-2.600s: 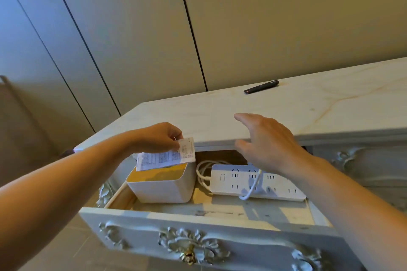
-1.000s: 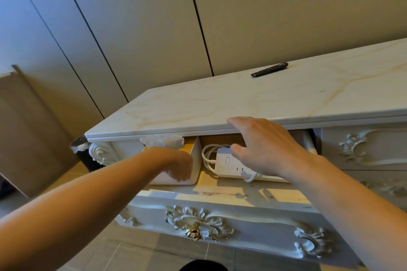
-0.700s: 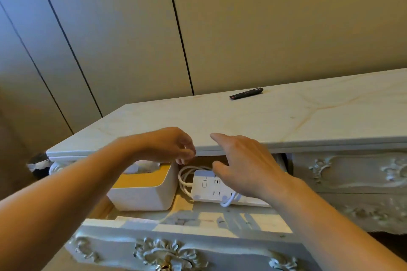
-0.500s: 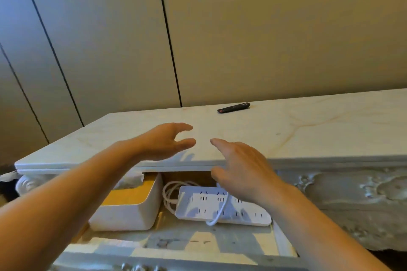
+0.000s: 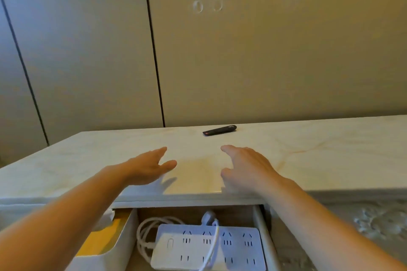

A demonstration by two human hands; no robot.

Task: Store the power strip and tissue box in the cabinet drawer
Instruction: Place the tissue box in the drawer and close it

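- Both our hands hold nothing: our left hand (image 5: 149, 167) and our right hand (image 5: 246, 169) are spread flat, fingers straight and thumbs out, near the front edge of the cabinet top (image 5: 319, 156). The shadows sit close under them, so we cannot quite tell whether the palms touch the marble or float just above it.
- We judge they are free because both things are already down in the drawer (image 5: 261, 226), which stands pulled out below that front edge.
- Our tissue box (image 5: 110, 248) sits against the drawer's left side, yellow top showing.
- Our power strip (image 5: 198, 246) lies flat, sockets up, toward the drawer's right side and just beside the box, so the two fit side by side.
- Its cord (image 5: 141, 230) is coiled between box and strip. One strand loops across the strip's face and the plug (image 5: 208, 219) rests at the back, likely so nothing hangs over the drawer's rim.
- A slim dark remote (image 5: 219, 130) lies toward the back edge of the cabinet top, apart from our hands.
- What remains, we judge, is pushing the drawer shut.
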